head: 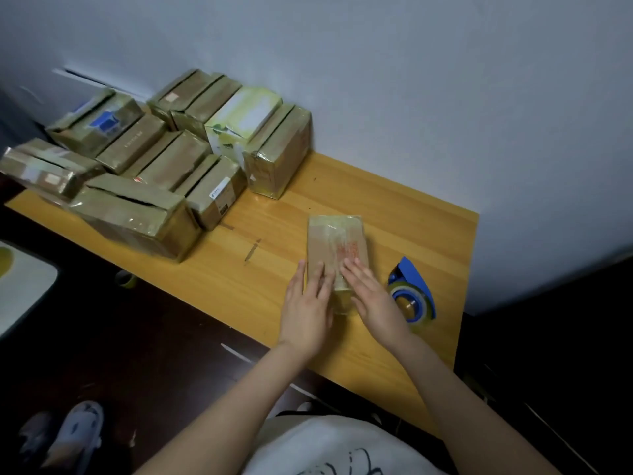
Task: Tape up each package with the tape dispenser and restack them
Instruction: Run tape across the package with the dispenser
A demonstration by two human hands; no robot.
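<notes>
Head view, looking down on a wooden table (pixel 394 214) set against a pale wall (pixel 445 97). One small package (pixel 337 243), brown cardboard under glossy clear tape with faint red print on top, lies flat near the table's right end, apart from the rest. Both hands on its near end: left hand (pixel 306 308) flat with fingers straight and slightly apart, laid over the near left part of the top, thumb running down the left side; right hand (pixel 371 299) likewise flat, fingers straight and close together, pressing the near right part of the top. No curl or pinch in either hand. Blue tape dispenser (pixel 412 291) with a clear roll stands on the table just right of the right hand, not touched. Stack of packages (pixel 164 166), many taped brown boxes plus one white-and-green one, crowds the far left of the table near the wall. A spare tape roll (pixel 126 278) shows below the table's near edge, on dark flooring. Light shoes (pixel 73 433) at lower left.
</notes>
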